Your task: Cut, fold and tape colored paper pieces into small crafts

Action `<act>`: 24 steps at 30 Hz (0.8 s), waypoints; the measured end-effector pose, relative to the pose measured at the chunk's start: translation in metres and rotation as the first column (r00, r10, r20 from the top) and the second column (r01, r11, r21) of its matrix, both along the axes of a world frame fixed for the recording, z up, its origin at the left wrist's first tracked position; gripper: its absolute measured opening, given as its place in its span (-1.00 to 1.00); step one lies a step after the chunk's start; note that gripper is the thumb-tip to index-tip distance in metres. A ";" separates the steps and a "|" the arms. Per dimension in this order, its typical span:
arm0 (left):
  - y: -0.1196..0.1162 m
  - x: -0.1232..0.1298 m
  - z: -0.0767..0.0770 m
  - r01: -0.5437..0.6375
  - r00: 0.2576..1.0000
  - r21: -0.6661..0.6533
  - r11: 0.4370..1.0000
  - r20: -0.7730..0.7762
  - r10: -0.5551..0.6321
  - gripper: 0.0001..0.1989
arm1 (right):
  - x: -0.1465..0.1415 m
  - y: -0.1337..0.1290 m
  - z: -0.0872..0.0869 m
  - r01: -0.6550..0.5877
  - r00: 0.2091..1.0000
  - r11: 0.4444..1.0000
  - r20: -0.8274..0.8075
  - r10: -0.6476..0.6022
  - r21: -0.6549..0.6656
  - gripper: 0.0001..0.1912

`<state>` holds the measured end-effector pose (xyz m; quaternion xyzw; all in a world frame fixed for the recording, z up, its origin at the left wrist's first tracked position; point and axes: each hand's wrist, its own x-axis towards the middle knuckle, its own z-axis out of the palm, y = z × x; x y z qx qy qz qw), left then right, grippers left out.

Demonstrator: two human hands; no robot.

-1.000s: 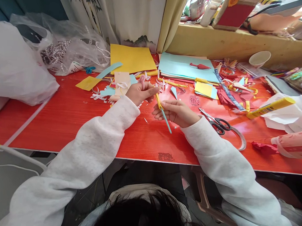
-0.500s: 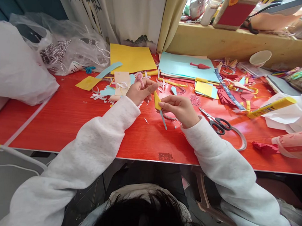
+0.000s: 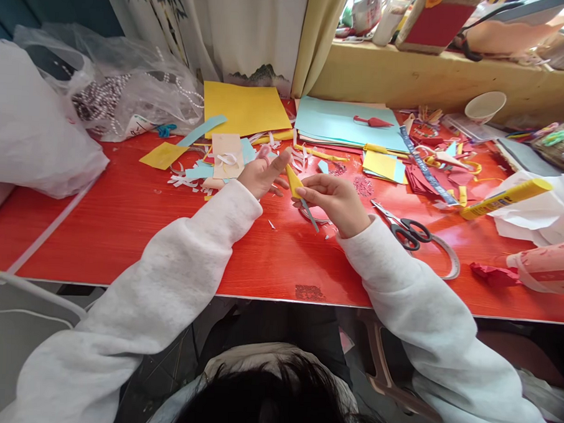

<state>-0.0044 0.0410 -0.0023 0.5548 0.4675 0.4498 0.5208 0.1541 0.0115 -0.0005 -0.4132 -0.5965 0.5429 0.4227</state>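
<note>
Between the thumb and fingers of my right hand [image 3: 336,201] is a small yellow paper cone [image 3: 293,181], its narrow end pointing up and left. A thin blue-grey strip [image 3: 311,218] sticks out of the cone's lower end. My left hand [image 3: 260,176] is open beside it, fingers apart and thumb raised close to the cone's tip; whether they touch is hard to see. Just behind the left hand shows a pink curled piece [image 3: 265,151], partly hidden. Under the right hand, a round ring-shaped thing [image 3: 319,220] lies mostly covered on the red table [image 3: 270,267].
Black-handled scissors [image 3: 405,230] and a white measuring tape [image 3: 450,259] lie to the right, near a yellow glue stick [image 3: 507,199]. Yellow sheets [image 3: 246,107], blue sheets [image 3: 333,120] and paper scraps [image 3: 190,177] spread behind. Plastic bags [image 3: 33,119] stand at left.
My left fingers have spread away from the cone's tip. The cone and its strip have tilted, the strip's lower end swinging to the right and slightly up.
</note>
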 end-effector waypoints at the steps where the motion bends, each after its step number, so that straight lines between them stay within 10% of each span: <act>1: -0.001 0.001 0.000 0.040 0.999 -0.024 0.999 0.003 -0.040 -0.39 | 0.000 0.000 0.000 0.018 1.000 1.000 -0.007 -0.018 0.020 -0.65; 17: -0.003 -0.003 0.006 0.102 0.959 0.082 0.991 0.258 -0.120 -0.62 | 0.003 -0.003 -0.001 0.194 0.923 0.829 0.189 -0.335 0.524 -0.78; 24: -0.002 -0.003 0.014 0.097 0.984 -0.039 0.995 0.153 -0.090 -0.41 | 0.007 -0.006 0.003 0.184 0.859 0.769 0.280 -0.428 0.612 -0.81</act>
